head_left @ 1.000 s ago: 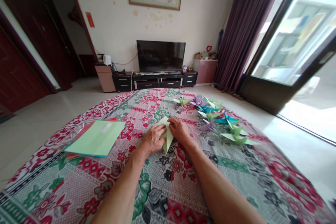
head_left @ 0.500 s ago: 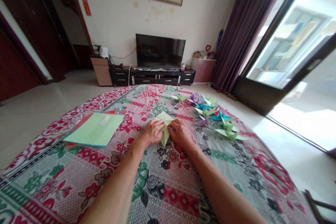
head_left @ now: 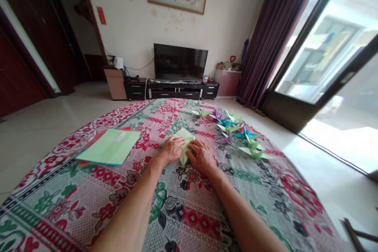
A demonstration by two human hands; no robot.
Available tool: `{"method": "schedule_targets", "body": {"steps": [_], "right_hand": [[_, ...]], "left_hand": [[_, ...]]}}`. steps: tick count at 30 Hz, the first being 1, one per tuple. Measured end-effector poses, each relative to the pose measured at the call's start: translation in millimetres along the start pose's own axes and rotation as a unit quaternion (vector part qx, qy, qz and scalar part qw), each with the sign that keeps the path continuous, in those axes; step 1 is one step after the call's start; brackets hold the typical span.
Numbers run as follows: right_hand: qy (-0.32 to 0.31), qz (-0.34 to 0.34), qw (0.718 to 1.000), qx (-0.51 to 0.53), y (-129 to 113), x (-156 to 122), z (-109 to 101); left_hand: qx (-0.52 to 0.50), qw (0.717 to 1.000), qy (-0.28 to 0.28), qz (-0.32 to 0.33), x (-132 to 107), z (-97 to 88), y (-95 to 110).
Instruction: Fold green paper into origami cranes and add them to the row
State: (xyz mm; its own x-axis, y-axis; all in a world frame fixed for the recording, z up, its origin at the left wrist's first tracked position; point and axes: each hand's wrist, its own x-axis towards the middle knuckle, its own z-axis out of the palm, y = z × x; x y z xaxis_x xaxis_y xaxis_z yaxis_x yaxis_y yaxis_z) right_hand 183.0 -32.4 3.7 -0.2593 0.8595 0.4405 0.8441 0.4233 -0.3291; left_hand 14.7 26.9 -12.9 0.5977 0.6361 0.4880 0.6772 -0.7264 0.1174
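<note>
Green paper [head_left: 184, 146] | left hand [head_left: 169, 151], right hand [head_left: 202, 156] pressing it | both grips released

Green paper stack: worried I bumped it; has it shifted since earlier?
No. The green paper stack still has its corner by the same red cloth flower.

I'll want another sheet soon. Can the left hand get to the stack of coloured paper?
Probably yes. The left hand rests on the folded green paper, and only bare tablecloth lies between it and the stack of coloured paper to its left.
</note>
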Motion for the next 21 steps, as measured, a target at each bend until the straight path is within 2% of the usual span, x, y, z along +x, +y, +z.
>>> {"method": "schedule_targets", "body": {"steps": [12,17,21], "right_hand": [[-0.022,0.016,0.999,-0.026,-3.1,-2.3,1.6],[-0.044,0.014,0.999,-0.019,-0.7,-0.9,2.5],[-0.066,0.016,0.998,-0.018,-0.5,-0.4,0.2]], "left_hand": [[-0.078,0.993,-0.016,-0.089,-2.0,-6.9,1.2],[-0.039,0.997,-0.029,-0.055,0.9,-7.6,4.9],[-0.013,0.999,-0.017,-0.042,1.8,-7.6,8.9]]}}
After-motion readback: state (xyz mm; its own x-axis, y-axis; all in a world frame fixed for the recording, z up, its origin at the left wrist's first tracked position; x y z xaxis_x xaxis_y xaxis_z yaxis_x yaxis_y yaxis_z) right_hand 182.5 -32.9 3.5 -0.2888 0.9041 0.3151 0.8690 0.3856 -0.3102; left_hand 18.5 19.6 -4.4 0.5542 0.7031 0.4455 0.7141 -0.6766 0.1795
